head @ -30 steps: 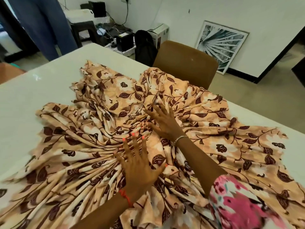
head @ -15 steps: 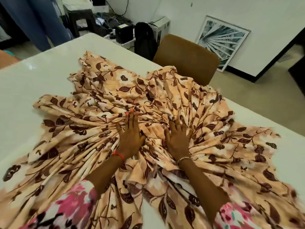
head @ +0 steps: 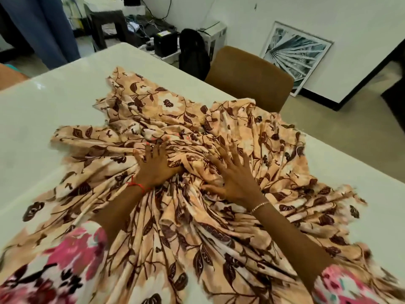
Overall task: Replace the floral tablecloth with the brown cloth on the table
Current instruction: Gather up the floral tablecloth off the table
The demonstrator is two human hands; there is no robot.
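The floral tablecloth (head: 175, 110), peach with dark brown leaves, lies bunched in deep folds across the white table (head: 43, 119). My left hand (head: 156, 165) lies flat on the gathered folds near the middle, fingers straight and pointing away from me. My right hand (head: 235, 176) presses on the cloth beside it with its fingers spread wide. Neither hand grips the fabric. No brown cloth is in view.
A brown chair (head: 249, 77) stands at the table's far edge. Behind it are a black backpack (head: 194, 51), electronics with cables on the floor, and a framed picture (head: 294, 55) leaning on the wall. A person's blue trouser legs (head: 47, 29) stand at the far left.
The cloth has bunched closer toward me, baring more table at the far side. Both hands drew back, then reached forward onto the folds again, the right hand spreading its fingers.
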